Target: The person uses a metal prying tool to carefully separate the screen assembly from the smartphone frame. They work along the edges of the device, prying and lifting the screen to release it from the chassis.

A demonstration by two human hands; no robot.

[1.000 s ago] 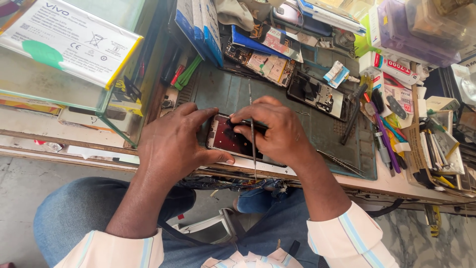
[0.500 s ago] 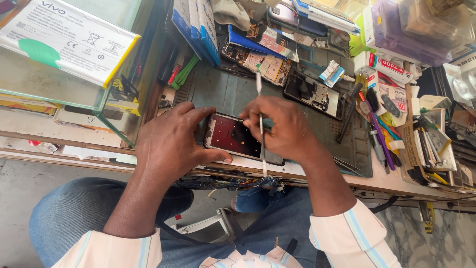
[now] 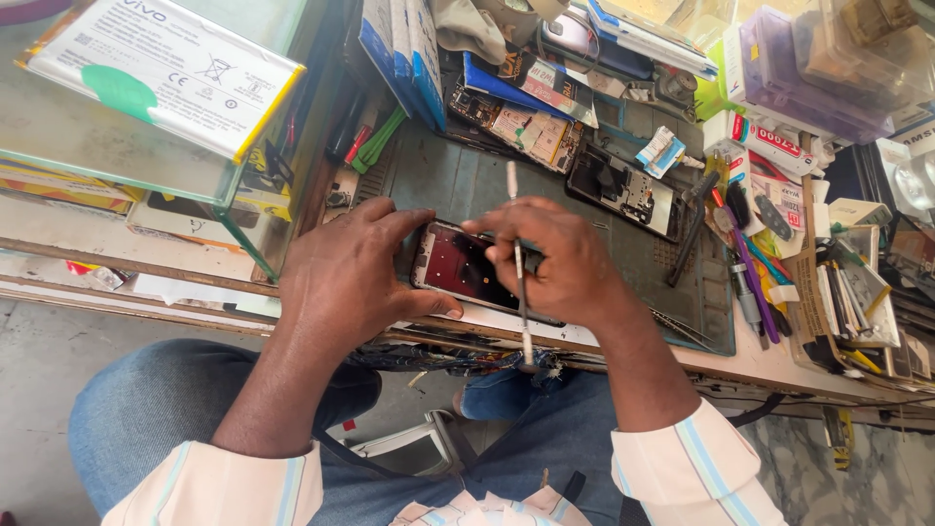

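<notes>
Both hands meet over a phone [image 3: 466, 271] lying flat with its dark reddish inside facing up, on a grey-green work mat [image 3: 633, 263] near the front edge of the desk [image 3: 769, 365]. The left hand [image 3: 341, 278] cups the phone's left end, its fingers [image 3: 394, 229] curled together over the upper corner and the thumb pressed along the lower edge, so that it grips the frame. The right hand [image 3: 565, 263] lies over the right half of the phone, its fingers [image 3: 497, 226] bent and closed around a thin metal tool [image 3: 520, 282] that runs nearly upright in the picture, one end pointing up over the mat and the other reaching past the desk edge toward the person's lap; where the tool meets the phone is hidden by the hand. Farther back on the mat lies a second opened phone [image 3: 623, 187] with its circuit parts showing, and beside it a small blue-and-white packet [image 3: 658, 149]. To the right a cluster of screwdrivers and pens [image 3: 745, 258] lies just off the mat, close to small boxes and stacked cards [image 3: 852, 302]. At the upper left a flat white battery pack [image 3: 161, 68] with a green sticker rests on top of a glass case [image 3: 117, 156]. Blue cartons [image 3: 404, 54] stand behind the mat. Below the desk, blue jeans [image 3: 146, 419] and pale striped cuffs [image 3: 696, 468] show
</notes>
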